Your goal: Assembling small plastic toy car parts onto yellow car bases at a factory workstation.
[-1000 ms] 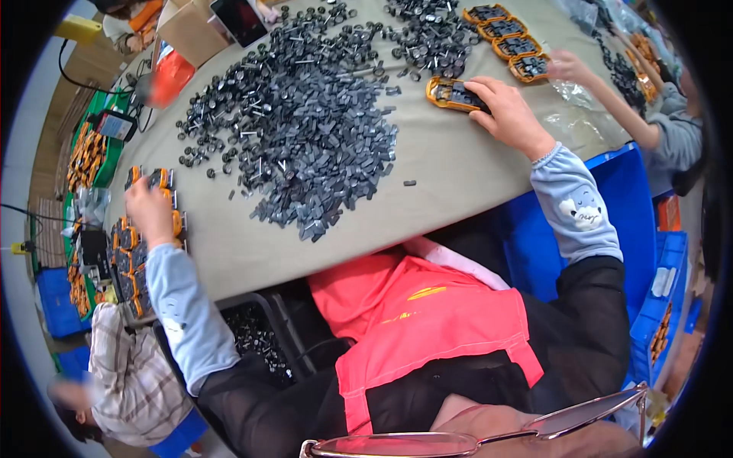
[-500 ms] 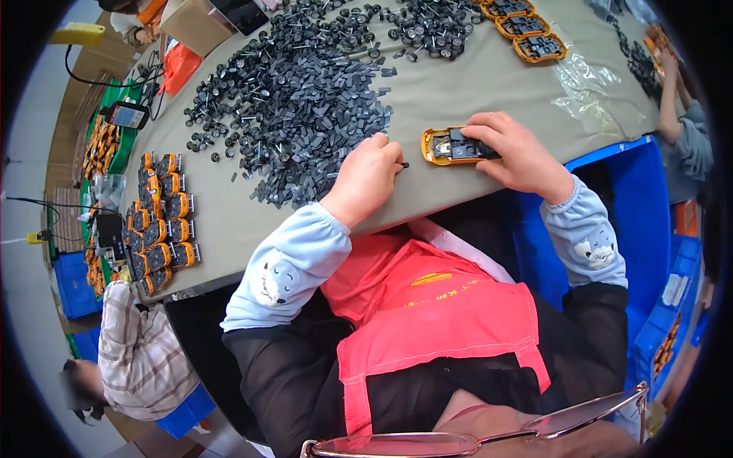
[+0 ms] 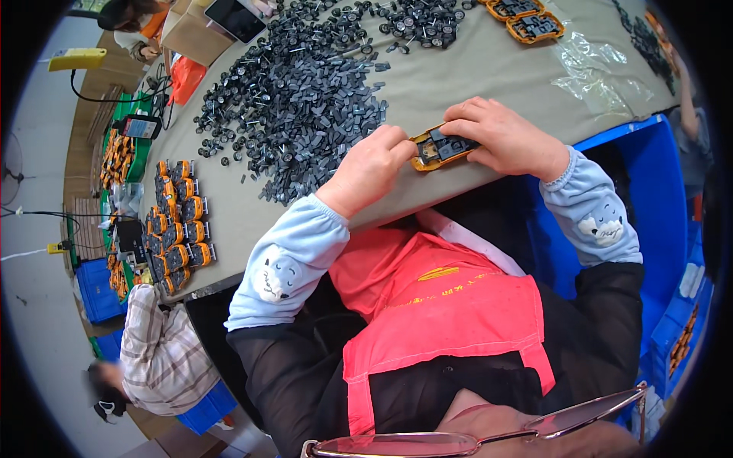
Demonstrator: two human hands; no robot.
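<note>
My right hand [image 3: 508, 139] grips the right end of an orange toy car body [image 3: 432, 162], turned so its hollow underside with black and grey inner parts faces up. My left hand [image 3: 369, 169] is closed in a pinch, its fingertips right against the car's left end. The small black plastic piece seen in those fingers a moment earlier is now hidden by them. Just beyond my left hand spreads a heap of small dark plastic pieces [image 3: 324, 114]. Black wheels on metal axles [image 3: 252, 99] lie mixed along its far and left sides.
Several orange-and-black car bodies [image 3: 177, 221] stand in rows at the left. More orange shells [image 3: 534, 27] lie at the far right, near clear plastic film [image 3: 599, 72]. A blue bin [image 3: 653, 168] sits beside my right arm. Co-workers sit around the table [image 3: 416, 84].
My left hand has brought the small black piece up to the car's left end. The right hand has shifted left, tilting the car. The whole view has turned slightly.
</note>
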